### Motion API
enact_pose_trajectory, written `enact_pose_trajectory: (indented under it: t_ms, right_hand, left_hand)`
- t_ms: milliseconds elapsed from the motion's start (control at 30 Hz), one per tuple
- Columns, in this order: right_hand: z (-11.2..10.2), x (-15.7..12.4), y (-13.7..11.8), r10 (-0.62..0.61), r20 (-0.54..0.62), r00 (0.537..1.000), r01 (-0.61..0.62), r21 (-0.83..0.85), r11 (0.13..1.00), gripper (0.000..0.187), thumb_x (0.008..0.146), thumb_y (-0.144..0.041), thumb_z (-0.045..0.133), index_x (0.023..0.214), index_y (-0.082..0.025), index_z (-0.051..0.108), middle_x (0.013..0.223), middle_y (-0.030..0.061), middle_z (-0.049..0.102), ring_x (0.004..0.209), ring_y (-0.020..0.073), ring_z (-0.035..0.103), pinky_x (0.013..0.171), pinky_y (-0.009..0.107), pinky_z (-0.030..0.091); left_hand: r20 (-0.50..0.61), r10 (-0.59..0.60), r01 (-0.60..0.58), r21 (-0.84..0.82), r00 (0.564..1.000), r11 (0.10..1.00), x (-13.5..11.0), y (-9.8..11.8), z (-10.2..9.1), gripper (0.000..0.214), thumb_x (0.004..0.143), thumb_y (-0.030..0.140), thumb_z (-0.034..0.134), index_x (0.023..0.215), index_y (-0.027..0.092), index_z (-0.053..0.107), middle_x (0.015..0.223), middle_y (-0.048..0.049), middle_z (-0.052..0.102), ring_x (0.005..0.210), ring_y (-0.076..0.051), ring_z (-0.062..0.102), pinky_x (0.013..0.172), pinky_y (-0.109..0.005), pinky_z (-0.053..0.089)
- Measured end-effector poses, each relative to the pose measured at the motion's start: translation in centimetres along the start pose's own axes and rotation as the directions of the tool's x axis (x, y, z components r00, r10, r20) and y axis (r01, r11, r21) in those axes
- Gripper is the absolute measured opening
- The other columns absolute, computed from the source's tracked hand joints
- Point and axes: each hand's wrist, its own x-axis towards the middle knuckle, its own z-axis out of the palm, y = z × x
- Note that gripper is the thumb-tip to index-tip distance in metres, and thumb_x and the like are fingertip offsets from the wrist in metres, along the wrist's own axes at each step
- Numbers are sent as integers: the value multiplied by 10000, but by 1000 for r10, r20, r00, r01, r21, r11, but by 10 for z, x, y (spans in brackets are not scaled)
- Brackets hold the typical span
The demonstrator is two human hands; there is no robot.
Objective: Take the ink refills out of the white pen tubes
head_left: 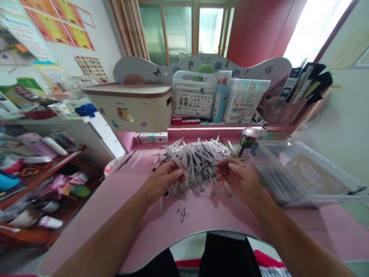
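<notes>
My left hand pinches a whitish, translucent pen barrel between thumb and fingers, tilted up to the left. Opposite it, my right hand is closed on a thin dark rod like a pen refill, which points left toward the other hand. Behind and below both hands spreads a big heap of white tubes mixed with dark thin pieces. Small black smudges mark the pink desk in front of the heap. Dark spots also show on my left fingers.
A clear plastic box with many thin sticks stands at the right. Behind the heap are a jar of pens and a small carton. A lidded cream bin and pen cases occupy the shelf. Few sticks lie left.
</notes>
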Motion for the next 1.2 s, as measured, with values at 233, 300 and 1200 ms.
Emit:
enact_pose_trajectory:
  t_ms: [233,300,1200]
  right_hand:
    - [3,-2,7,34,-11,999,-34,-6,999,134,781,-300,710,863,-198,677,813,43,751,627,158,676,512,260,553]
    - [5,-2,7,32,-9,999,-32,-20,999,149,784,-315,722,858,-196,673,803,45,750,632,158,678,516,258,555]
    - [15,-6,11,144,186,972,-142,-21,990,515,736,-351,735,1228,-256,619,1150,91,689,907,202,661,735,335,556]
  left_hand:
    - [-154,-72,27,-278,985,960,4,-6,10,245,701,110,805,877,141,638,778,-39,744,670,-141,721,596,-206,591]
    - [-175,-89,29,-317,980,948,4,-8,11,200,738,68,757,880,140,636,765,-33,744,674,-135,729,594,-190,596]
    - [-297,-267,3,-664,917,748,6,10,4,244,950,70,496,780,106,667,665,-34,711,567,-77,687,541,-115,564]
